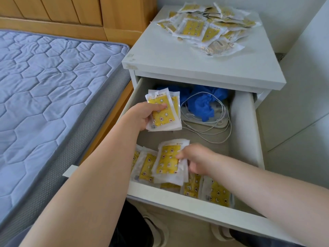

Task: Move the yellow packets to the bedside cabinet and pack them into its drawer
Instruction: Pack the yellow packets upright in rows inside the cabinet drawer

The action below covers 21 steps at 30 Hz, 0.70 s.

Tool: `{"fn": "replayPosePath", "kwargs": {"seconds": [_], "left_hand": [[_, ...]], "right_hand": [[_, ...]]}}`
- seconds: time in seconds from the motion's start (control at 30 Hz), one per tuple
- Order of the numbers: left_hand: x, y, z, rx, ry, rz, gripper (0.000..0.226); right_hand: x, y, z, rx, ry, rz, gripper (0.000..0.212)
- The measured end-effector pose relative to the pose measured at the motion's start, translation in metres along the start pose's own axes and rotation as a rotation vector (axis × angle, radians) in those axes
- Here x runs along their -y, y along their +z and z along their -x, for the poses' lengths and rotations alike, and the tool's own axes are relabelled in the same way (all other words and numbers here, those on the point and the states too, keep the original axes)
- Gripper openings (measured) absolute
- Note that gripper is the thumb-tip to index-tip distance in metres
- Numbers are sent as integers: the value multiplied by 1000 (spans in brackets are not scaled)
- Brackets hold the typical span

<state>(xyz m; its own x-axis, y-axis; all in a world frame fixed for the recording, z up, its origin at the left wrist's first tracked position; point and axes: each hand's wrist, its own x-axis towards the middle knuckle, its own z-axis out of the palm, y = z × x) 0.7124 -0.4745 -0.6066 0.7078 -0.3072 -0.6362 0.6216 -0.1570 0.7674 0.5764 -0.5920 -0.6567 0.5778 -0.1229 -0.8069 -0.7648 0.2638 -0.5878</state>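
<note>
Looking down through the head camera, the white bedside cabinet point(178, 57) stands right beside the bed, and its drawer point(243, 122) is pulled wide open toward me.

My left hand point(142, 114) grasps a small stack of yellow packets point(163, 113). My thumb lies across the face of the top one and my fingers are curled behind. The stack is held tilted above the left side of the drawer, about halfway back, clear of the drawer floor.

My right hand point(195, 159) grips a second stack point(167, 163) by its right edge, fingers wrapped under it. This stack sits low in the front part of the drawer, touching the packets around it.

The packed packets point(217, 193) fill the front of the drawer along its front wall. To the left of my right hand some lean upright against one another. To the right, below my wrist, others lie flatter and overlap.

At the back of the drawer is a crumpled blue bundle point(203, 102); I cannot tell what it is made of. A thin white cable point(229, 132) loops loosely over it and out across the drawer floor on the right. Under the loops lies a flat white item point(220, 124) that I cannot make out. The middle of the drawer floor, between the two stacks, is bare.

On top of the cabinet, toward its back right corner, is a loose pile of packets point(210, 27), heaped at all angles, some showing the yellow face and some not.

To the left lie the blue quilted mattress point(44, 77) and the wooden headboard point(62, 11).
</note>
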Motion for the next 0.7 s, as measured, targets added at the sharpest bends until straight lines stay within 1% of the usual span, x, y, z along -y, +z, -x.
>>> {"fn": "replayPosePath", "kwargs": {"seconds": [0.1, 0.13, 0.23, 0.3, 0.37, 0.4, 0.47, 0.5, 0.53, 0.57, 0.6, 0.63, 0.67, 0.7], "left_hand": [[0, -2, -3, -13, -9, 27, 37], [0, -2, -4, -20, -15, 23, 36], [2, -3, -6, -16, -19, 7, 35], [3, -2, -8, -10, -17, -4, 35], [3, -2, -8, -9, -11, -23, 38], [3, -2, -9, -10, -8, -37, 39], [3, -2, -8, -9, 2, -69, 40], [4, -2, -8, -4, 8, -88, 40], [5, -2, -8, 1, 17, -114, 40], [5, -2, -8, 14, 33, -148, 40], [7, -1, -7, 36, 56, -197, 40], [8, 1, -7, 66, 83, -263, 39], [10, 4, -5, 102, 112, -340, 39], [12, 9, -3, 143, 140, -408, 39]], "right_hand": [[-17, 25, -12, -6, 6, 176, 33], [-20, 30, -15, -7, -10, 234, 32], [-24, 35, -15, 23, -110, 424, 23], [-20, 34, -9, 59, -258, 699, 22], [-10, 29, 0, 92, -377, 1024, 31], [-3, 26, 3, 91, -387, 1168, 31], [18, 10, 10, 29, -298, 1380, 28], [28, -2, 11, -48, -261, 1397, 29], [38, -15, 11, -159, -294, 1333, 28], [47, -29, 7, -291, -408, 1199, 28], [56, -43, 4, -423, -569, 1012, 27], [63, -54, 1, -504, -701, 801, 27], [67, -60, 2, -499, -766, 613, 26], [69, -61, 2, -425, -777, 476, 27]]}}
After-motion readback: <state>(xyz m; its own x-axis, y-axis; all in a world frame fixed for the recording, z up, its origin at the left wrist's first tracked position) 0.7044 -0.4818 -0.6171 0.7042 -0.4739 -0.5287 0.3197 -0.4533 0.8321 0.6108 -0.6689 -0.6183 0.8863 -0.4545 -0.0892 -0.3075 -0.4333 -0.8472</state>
